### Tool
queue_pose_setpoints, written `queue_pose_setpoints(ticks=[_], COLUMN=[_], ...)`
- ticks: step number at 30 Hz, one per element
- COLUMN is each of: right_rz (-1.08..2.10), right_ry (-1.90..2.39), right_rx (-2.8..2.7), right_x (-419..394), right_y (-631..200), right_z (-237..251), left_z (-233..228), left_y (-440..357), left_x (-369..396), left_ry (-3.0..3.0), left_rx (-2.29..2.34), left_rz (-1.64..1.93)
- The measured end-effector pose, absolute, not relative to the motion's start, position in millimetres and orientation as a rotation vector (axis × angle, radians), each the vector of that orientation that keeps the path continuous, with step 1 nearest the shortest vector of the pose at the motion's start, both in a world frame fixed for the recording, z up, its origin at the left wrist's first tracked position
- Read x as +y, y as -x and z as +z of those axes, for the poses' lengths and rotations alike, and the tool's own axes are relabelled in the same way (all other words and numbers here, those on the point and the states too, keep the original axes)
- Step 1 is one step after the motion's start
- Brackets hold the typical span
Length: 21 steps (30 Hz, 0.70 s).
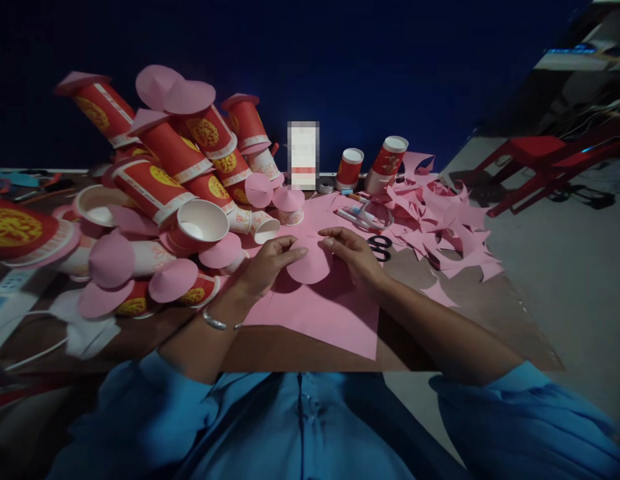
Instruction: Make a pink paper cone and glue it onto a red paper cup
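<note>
Between my two hands is a pink paper cone [311, 265], shallow and wide, its rim toward me. My left hand [267, 265] pinches its left edge between thumb and fingers. On the other side my right hand [354, 257] grips the upper right edge with thumb and forefinger. Beneath the cone lie flat pink paper sheets [335, 327] on the wooden table. Just beyond the cone stands a small white cup [291, 217] wearing a pink cone. Black scissor handles [380, 248] show beside my right hand.
Red paper cups [155, 190] topped with pink cones pile up at the left. Pink paper scraps [440, 220] heap at the right, near markers [355, 217], a tape roll [326, 185] and a stack of cups [387, 163]. A red stool [535, 160] stands beyond the table's right edge.
</note>
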State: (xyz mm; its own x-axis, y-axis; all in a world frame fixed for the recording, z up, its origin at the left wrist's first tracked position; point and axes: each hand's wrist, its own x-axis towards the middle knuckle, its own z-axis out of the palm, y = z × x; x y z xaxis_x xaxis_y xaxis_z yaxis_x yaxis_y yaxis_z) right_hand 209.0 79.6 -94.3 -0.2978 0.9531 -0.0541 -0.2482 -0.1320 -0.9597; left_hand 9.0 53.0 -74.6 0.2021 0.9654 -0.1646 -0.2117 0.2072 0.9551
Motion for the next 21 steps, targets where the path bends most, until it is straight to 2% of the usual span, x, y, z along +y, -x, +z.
queue_pose_setpoints(ticks=[5, 9, 11, 16, 21], right_rz=[1.543, 1.45, 1.193, 0.328, 0.142], right_ry=[0.977, 1.049, 1.128, 1.402, 1.448], right_rx=[-1.146, -1.345, -1.56, -2.075, -2.334], right_x=[86.8, 90.7, 92.9, 101.4, 104.3], right_y=[-215.4, -221.1, -225.1, -238.2, -242.3], right_z=[-93.1, -95.1, -94.9, -88.7, -88.9], left_z=[-76.8, -80.4, -81.7, -79.0, -75.8], left_y=[-7.8, -6.0, -5.2, -6.6, -8.9], left_x=[55.2, 56.9, 56.2, 48.9, 43.6], left_ry=[-0.99, -1.065, -1.145, -1.581, -1.983], left_rx=[0.979, 1.011, 1.05, 1.264, 1.532], left_rz=[1.153, 1.135, 1.064, 0.852, 0.617])
